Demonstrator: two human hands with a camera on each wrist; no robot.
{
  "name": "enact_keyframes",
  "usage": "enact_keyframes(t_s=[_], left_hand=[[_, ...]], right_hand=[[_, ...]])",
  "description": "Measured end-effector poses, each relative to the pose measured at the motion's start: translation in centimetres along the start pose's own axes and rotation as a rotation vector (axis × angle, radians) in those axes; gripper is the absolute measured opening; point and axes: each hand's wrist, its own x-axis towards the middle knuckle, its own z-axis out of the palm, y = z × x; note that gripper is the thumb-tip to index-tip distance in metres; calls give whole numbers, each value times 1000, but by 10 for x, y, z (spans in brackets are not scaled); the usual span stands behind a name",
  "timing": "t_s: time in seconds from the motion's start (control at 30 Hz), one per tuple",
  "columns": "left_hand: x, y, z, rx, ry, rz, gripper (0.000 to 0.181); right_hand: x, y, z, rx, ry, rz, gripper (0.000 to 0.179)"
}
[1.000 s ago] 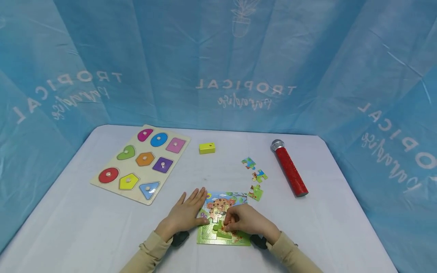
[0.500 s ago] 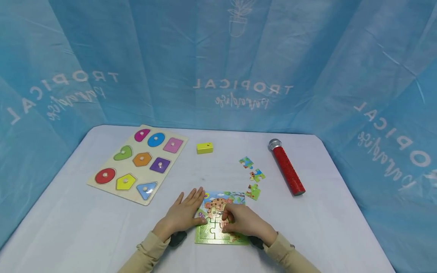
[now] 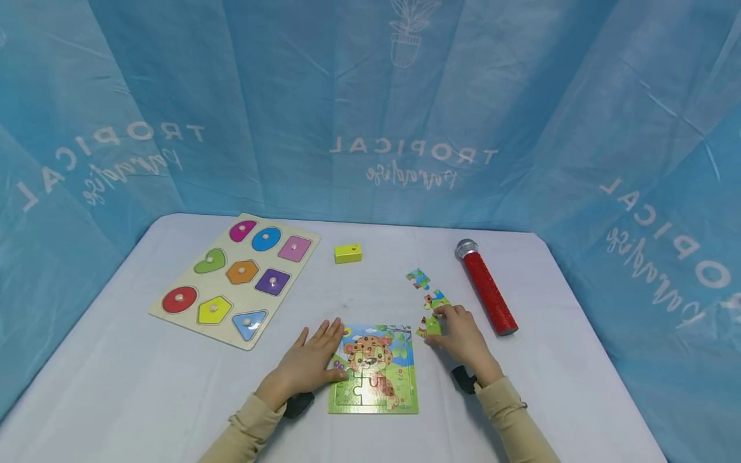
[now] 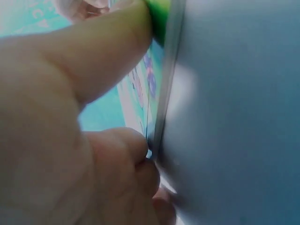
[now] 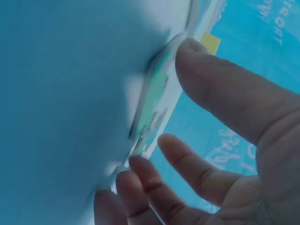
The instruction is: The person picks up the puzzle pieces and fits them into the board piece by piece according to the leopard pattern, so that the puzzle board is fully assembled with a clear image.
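A jigsaw puzzle [image 3: 370, 406] with a spotted cub on a green ground lies flat near the table's front. My left hand [image 3: 309, 366] rests along its left edge, fingers straight and the thumb on the picture; the left wrist view shows that thumb [image 4: 108, 47] across the board's edge. To the right of the board, my right hand [image 3: 463, 337] is at a loose green puzzle piece [image 3: 431, 326]. In the right wrist view its thumb [image 5: 206, 75] and fingertips stand apart around the piece [image 5: 152, 96]. Two more loose pieces, one blue-green [image 3: 418, 278] and one partly covered [image 3: 438, 298], lie beyond.
A wooden shape board [image 3: 220, 283] with knobbed pieces lies at the left. A yellow block [image 3: 348, 253] sits at the back middle. At the right lies a red toy microphone [image 3: 489, 292]. A blue curtain [image 3: 370, 103] surrounds the white table [image 3: 202, 392].
My right hand has let go of the piece it held over the puzzle, which lies in the board, and has moved right and away to the loose pieces. The left hand stays put.
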Motion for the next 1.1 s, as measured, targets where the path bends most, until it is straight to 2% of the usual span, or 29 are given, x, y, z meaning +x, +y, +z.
enact_keyframes(t_s=[0.13,0.27,0.37,0.53,0.63,0.77,0.83,0.97,1.1], left_hand=[[3,0,1,-22,3,50,88],[3,0,2,-27,-16,95,97],[3,-2,1,-16,-19,82,105],[3,-6,0,-22,-12,53,107],[2,-7,0,-25,-9,50,107],[2,-7,0,-23,-2,55,106],[2,-7,0,-23,1,60,106],[2,-7,1,-16,4,70,106],[3,-7,2,-10,2,75,105]], right_hand=[[3,2,0,3,-26,-15,55],[5,2,0,27,-50,-7,55],[6,3,-1,70,-65,-8,44],[3,1,-7,182,-77,-78,19],[-1,-6,-8,246,-153,-157,16],[-9,-17,-5,306,-328,-303,13],[-13,-22,0,321,-410,-349,12],[-18,-29,11,312,-511,-385,9],[-21,-32,17,297,-540,-382,8]])
